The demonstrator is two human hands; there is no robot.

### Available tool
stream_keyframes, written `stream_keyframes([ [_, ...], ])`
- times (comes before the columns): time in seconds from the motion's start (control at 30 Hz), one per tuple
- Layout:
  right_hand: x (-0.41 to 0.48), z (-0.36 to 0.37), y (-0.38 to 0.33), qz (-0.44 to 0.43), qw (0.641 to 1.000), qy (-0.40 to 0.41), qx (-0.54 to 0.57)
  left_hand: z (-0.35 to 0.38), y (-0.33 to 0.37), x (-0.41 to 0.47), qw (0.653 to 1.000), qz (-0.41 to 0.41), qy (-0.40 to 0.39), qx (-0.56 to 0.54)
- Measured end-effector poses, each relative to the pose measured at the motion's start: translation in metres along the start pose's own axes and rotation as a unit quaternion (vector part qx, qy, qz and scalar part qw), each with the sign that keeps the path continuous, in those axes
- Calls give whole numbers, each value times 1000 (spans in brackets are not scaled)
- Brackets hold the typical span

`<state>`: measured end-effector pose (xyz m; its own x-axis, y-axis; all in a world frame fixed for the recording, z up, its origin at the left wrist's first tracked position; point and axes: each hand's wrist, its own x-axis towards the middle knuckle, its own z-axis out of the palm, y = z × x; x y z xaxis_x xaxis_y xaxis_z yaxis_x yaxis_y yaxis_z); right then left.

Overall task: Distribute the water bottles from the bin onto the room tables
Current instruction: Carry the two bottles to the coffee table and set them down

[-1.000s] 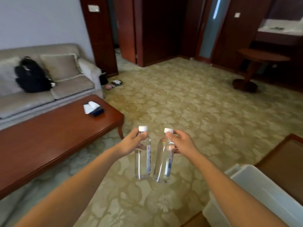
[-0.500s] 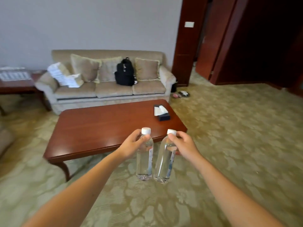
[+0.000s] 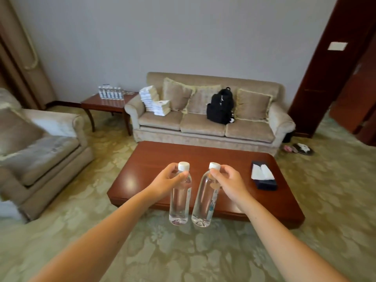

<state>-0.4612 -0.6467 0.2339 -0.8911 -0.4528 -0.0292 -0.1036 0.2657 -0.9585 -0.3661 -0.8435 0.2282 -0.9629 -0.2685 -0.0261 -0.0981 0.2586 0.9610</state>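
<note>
I carry two clear water bottles with white caps, side by side in the air in front of me. My left hand (image 3: 165,180) grips the neck of the left bottle (image 3: 180,200). My right hand (image 3: 227,181) grips the neck of the right bottle (image 3: 204,202). Both bottles hang upright over the near edge of the red-brown coffee table (image 3: 158,159). A small wooden side table (image 3: 101,103) in the far corner carries a row of several more bottles (image 3: 110,92). The bin is out of view.
A dark tissue box (image 3: 263,177) lies on the coffee table's right side. Behind the table stands a beige sofa (image 3: 250,129) with a black backpack (image 3: 220,106) and stacked white packs (image 3: 153,100). An armchair (image 3: 38,143) is at left. Slippers (image 3: 299,148) lie by the dark doorway at right.
The view has swung left and come closer, so the coffee table now lies straight ahead under the bottles. The side table and the armchair have come into view. My grips are unchanged.
</note>
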Motion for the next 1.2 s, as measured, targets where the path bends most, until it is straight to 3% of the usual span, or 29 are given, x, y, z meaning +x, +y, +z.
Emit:
stream_keyframes([
  [0.43, 175, 50, -17, -19, 999, -36, -16, -86, -33, 141, 996, 6, 85, 32],
  [0.83, 320, 125, -13, 17, 1000, -7, 23, -171, -77, 287, 998, 8, 54, 34],
  [1.03, 390, 141, 18, 52, 998, -1, 46, -181, -124, 361, 999, -10, 43, 16],
  [1.2, 456, 159, 86, 62, 997, -6, 35, -170, -199, 418, 999, -7, 46, 13],
])
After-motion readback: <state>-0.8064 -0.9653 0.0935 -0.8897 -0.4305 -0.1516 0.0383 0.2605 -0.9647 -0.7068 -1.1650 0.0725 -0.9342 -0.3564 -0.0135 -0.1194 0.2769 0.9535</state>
